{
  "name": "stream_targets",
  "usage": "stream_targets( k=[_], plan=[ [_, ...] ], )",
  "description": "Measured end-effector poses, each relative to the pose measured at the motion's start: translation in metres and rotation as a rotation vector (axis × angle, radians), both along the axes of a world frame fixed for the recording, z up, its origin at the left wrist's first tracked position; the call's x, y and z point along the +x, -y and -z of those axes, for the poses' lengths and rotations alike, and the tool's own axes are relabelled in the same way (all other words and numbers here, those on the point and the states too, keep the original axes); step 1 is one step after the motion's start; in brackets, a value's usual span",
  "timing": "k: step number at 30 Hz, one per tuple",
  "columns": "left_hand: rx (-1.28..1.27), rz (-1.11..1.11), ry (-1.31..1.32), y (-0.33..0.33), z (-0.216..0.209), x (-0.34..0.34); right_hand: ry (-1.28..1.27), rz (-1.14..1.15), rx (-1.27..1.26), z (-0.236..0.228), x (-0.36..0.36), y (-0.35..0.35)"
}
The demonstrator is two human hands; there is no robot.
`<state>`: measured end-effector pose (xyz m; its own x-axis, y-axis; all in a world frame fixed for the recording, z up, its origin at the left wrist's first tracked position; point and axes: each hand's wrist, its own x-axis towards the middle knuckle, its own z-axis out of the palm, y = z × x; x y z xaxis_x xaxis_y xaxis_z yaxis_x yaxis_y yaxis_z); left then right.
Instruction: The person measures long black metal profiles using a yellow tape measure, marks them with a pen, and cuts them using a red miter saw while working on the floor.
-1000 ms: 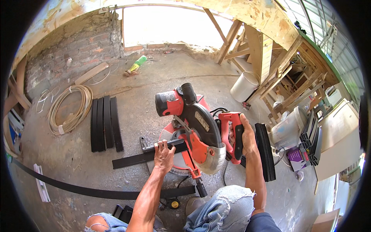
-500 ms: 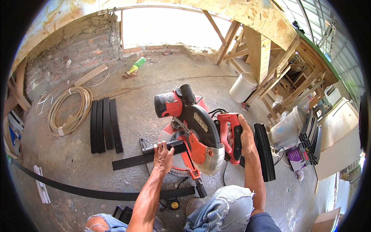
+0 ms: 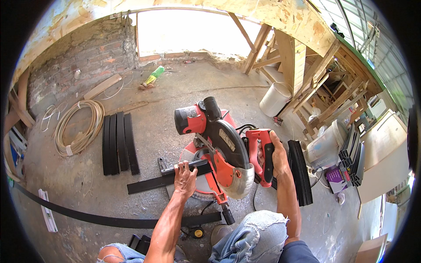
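A red and black miter saw stands on the floor in front of me, its blade guard and head over the saw table. A flat black strip lies across the table along the fence, its left end sticking out. My left hand is closed over this strip and the fence, fingers curled at the far side. My right hand is wrapped round the saw's red and black handle; the handle hides part of its fingers. Whether the blade touches the strip is hidden by the guard.
Several cut black strips lie at left near a coiled hose. More black pieces lie right of the saw. A long black strip crosses the floor before my knees, near a tape measure. A white bucket stands far right.
Both hands keep their hold on the strip and the saw handle. The view has shifted very slightly; the saw head looks about the same height.
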<state>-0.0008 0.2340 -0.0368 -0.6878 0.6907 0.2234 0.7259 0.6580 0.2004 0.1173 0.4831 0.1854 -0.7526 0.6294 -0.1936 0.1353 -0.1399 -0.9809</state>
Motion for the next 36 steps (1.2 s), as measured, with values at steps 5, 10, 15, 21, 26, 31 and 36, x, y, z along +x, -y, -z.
stream_targets(
  k=[5, 10, 15, 21, 26, 31, 36],
  plan=[
    [0.000, 0.001, 0.014, 0.0006, -0.0015, 0.0005, 0.007, 0.010, 0.009, -0.0007, 0.0009, 0.0022],
    [-0.007, -0.001, 0.015, 0.0003, -0.0007, 0.0004, -0.004, -0.010, 0.015, 0.0002, 0.0016, 0.0015],
    [-0.008, -0.006, 0.027, 0.0001, -0.0017, 0.0012, -0.006, -0.009, 0.019, -0.0027, 0.0012, 0.0035],
    [-0.008, -0.007, 0.010, 0.0005, 0.0007, 0.0003, -0.018, -0.015, 0.005, -0.0039, 0.0018, 0.0050],
    [-0.042, -0.009, 0.014, -0.0002, -0.0014, 0.0012, -0.022, -0.005, 0.008, -0.0014, 0.0012, 0.0033],
    [0.014, -0.005, -0.018, 0.0005, -0.0007, 0.0014, -0.024, -0.022, -0.001, -0.0012, 0.0023, 0.0025],
    [0.018, -0.002, -0.008, 0.0005, -0.0049, 0.0022, -0.016, -0.030, -0.008, -0.0017, 0.0032, 0.0029]
  ],
)
